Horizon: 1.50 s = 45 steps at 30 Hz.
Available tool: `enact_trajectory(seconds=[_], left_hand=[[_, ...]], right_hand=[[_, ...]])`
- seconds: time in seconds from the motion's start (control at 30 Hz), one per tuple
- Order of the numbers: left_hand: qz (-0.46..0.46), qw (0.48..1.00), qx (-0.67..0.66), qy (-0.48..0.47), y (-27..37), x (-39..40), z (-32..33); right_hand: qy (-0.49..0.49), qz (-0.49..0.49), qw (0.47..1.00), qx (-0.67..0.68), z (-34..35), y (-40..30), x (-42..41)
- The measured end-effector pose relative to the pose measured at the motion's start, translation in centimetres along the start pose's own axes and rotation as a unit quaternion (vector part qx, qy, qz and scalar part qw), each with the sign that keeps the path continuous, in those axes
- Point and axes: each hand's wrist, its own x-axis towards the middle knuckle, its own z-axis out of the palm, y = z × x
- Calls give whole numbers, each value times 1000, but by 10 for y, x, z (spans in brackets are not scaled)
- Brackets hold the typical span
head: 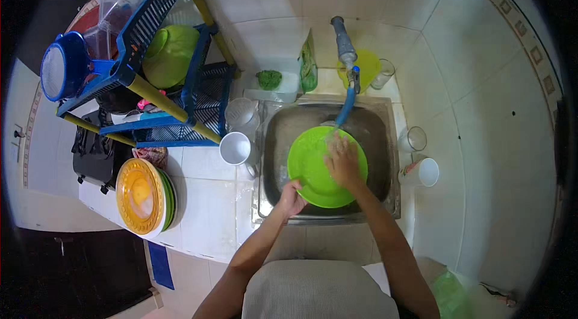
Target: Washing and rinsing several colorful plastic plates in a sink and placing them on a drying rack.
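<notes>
A bright green plate [311, 161] is held over the steel sink [280, 124], beneath the blue hose end [347, 106] of the tap [344, 43]. Water runs from the hose onto the plate's upper part. My left hand [292, 199] grips the plate's lower left rim, thumb on top and fingers underneath. My right hand [343, 158] lies spread on the plate's face, fingers close to the stream. Much of the sink's bottom is hidden by the plate.
Left of the sink stand a white mug [235, 149], a clear cup [240, 113], a stack of plates [141, 197] and a blue dish rack [151, 25]. A green scouring pad [269, 79] sits behind. Glasses [412, 139] and a white cup [424, 172] line the right ledge.
</notes>
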Motion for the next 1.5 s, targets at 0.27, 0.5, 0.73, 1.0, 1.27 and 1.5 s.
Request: enact_trajectory(seconds=[0.27,0.5,0.73,1.0,1.27,1.5], left_hand=[[51,998,-4,31,13,-11,10],[-1,1000,16,18,-7,11,21],[37,999,10,3,21,-3,18],[71,997,-6,31,21,-2,10],[46,998,-18,26,5,21,0],[29,999,-7,11,-3,17,15]], right_hand=[[-105,-98,987,78,-12,-31,-11],[107,89,990,-17,-2,-32,27],[-41,-47,997,-34,-16,-5,-9],[-131,-120,975,136,-15,-44,2],[50,-29,996,74,27,-29,12],[132,187,973,-32,0,-24,26]])
